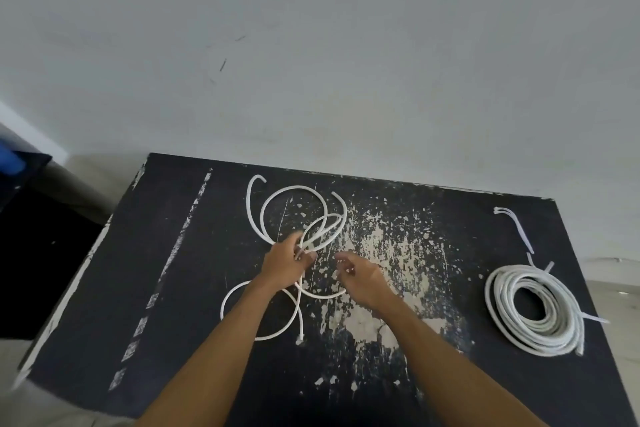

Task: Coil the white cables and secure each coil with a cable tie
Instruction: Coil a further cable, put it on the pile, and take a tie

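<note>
Loose cable (277, 211) sprawled in open loops on the left-middle of the surface (173, 288), reaching from near the far edge back toward the near side, long run roughly far-to-near, one free end (300, 338) lying nearer the near edge. Gathered where the loops cross by the left hand (289, 262), fingers curled round several strands there. Right hand (360, 276) just beside, to the right, fingers loosely bent and holding nothing, apart from the cable though close to the strand curving beneath it. So: left hand on the bundle, right hand nearer the slack to be drawn in, probably the next reach. Well apart, toward the right edge, a finished coil (535, 312) with tie tails sticking out. Spare cable ties (517, 227) beyond it, near the far right corner.
</note>
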### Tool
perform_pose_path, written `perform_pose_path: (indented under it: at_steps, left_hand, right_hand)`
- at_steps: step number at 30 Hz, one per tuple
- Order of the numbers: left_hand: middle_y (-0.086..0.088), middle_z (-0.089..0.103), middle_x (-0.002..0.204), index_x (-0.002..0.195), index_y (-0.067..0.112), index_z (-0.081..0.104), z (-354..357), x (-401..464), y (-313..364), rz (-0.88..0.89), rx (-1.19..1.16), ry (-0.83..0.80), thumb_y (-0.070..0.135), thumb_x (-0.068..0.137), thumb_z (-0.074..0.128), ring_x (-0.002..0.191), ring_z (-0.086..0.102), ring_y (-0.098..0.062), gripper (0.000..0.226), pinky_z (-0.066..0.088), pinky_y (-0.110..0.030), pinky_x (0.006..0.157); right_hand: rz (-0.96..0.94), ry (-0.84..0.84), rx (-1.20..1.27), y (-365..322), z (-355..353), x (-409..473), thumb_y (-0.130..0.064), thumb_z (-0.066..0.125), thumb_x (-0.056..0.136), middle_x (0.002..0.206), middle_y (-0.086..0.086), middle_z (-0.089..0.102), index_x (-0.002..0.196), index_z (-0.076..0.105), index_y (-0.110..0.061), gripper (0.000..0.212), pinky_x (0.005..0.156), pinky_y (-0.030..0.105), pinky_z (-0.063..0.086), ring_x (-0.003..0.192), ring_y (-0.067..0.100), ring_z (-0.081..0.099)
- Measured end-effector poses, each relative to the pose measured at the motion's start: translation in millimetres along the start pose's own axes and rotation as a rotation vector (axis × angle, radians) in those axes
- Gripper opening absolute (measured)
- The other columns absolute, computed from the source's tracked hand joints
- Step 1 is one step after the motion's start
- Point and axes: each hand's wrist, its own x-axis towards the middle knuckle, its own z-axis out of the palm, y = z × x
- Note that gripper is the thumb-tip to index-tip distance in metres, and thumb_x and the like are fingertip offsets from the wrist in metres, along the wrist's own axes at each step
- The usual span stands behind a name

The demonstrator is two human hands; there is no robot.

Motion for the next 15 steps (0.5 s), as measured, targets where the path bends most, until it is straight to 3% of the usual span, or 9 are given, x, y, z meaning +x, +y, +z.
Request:
perform_pose_path:
  at_steps: [2,3,5,7,10,11,13,14,15]
  left_hand:
    - [-0.007,0.070,0.103,0.122,0.023,0.065,-0.2,-2.6,12.0,0.072,-0.099,-0.054,0.033,0.105,0.053,0.080,0.060,-0.017,0.024,0.048,-0.034,0.075]
    - [-0.005,0.069,0.093,0.112,0.023,0.069,-1.4,-4.9,17.3,0.100,-0.155,-0.094,0.026,0.106,0.051,0.075,0.057,-0.017,0.019,0.046,-0.033,0.070]
    - [-0.003,0.067,0.082,0.102,0.020,0.071,-7.0,-12.2,28.8,0.143,-0.214,-0.189,0.016,0.105,0.052,0.074,0.058,-0.017,0.019,0.046,-0.032,0.068]
    - [-0.002,0.068,0.081,0.099,0.019,0.071,-15.3,-23.8,44.8,0.182,-0.237,-0.343,0.014,0.103,0.055,0.075,0.062,-0.014,0.017,0.049,-0.026,0.068]
    - [-0.006,0.074,0.096,0.092,0.023,0.072,-23.0,-37.1,63.9,0.162,-0.184,-0.507,0.020,0.102,0.058,0.085,0.068,-0.014,0.018,0.054,-0.031,0.080]
    - [-0.006,0.076,0.097,0.088,0.023,0.073,-25.6,-39.3,69.6,0.151,-0.155,-0.468,0.020,0.102,0.056,0.085,0.069,-0.014,0.022,0.055,-0.035,0.084]
    - [-0.002,0.074,0.100,0.093,0.022,0.071,-30.2,-38.9,76.9,0.149,-0.113,-0.198,0.016,0.102,0.055,0.084,0.068,-0.013,0.019,0.056,-0.040,0.086]
    - [0.000,0.070,0.109,0.104,0.022,0.068,-34.5,-38.8,80.7,0.160,-0.086,-0.019,0.016,0.100,0.059,0.090,0.065,-0.013,0.011,0.056,-0.042,0.088]
    - [0.001,0.062,0.122,0.119,0.022,0.062,-40.4,-39.1,85.2,0.196,-0.031,0.154,0.016,0.097,0.065,0.100,0.061,-0.013,0.023,0.054,-0.041,0.092]
  right_hand:
    - [0.020,0.020,0.063,-8.5,-2.4,-0.4,-0.017,0.046,0.107,0.098,-0.002,0.066,0.133,0.059,-0.016,0.029,0.050,0.015,0.044,0.054,0.001,0.053]
    - [0.046,0.029,0.123,-13.8,-4.1,-1.0,-0.023,0.044,0.108,0.097,0.001,0.067,0.125,0.061,-0.016,0.025,0.057,0.019,0.047,0.063,0.006,0.055]
    - [0.129,0.053,0.342,-25.8,-10.5,-0.5,-0.035,0.040,0.109,0.103,0.009,0.070,0.110,0.064,-0.012,0.033,0.079,0.033,0.055,0.088,0.019,0.065]
    - [0.211,0.083,0.626,-35.0,-21.1,2.9,-0.038,0.041,0.108,0.108,0.016,0.072,0.109,0.066,-0.006,0.041,0.093,0.041,0.054,0.102,0.028,0.068]
    - [0.225,0.093,0.755,-47.0,-39.8,4.9,-0.027,0.043,0.109,0.092,0.008,0.067,0.117,0.065,-0.003,0.034,0.079,0.034,0.054,0.084,0.021,0.064]
    - [0.203,0.084,0.744,-50.7,-44.6,3.8,-0.022,0.042,0.109,0.082,0.004,0.061,0.120,0.063,-0.004,0.030,0.071,0.030,0.052,0.074,0.016,0.058]
    - [0.148,0.043,0.680,-56.1,-51.9,0.2,-0.016,0.039,0.109,0.068,-0.003,0.050,0.122,0.064,-0.008,0.029,0.059,0.026,0.046,0.060,0.010,0.046]
    - [0.112,0.016,0.627,-59.2,-55.7,-4.0,-0.015,0.038,0.108,0.063,-0.006,0.047,0.119,0.065,-0.009,0.030,0.056,0.026,0.042,0.057,0.008,0.042]
    - [0.074,-0.018,0.551,-62.0,-59.8,-9.2,-0.015,0.039,0.108,0.059,-0.009,0.047,0.115,0.067,-0.009,0.030,0.054,0.025,0.038,0.053,0.007,0.040]
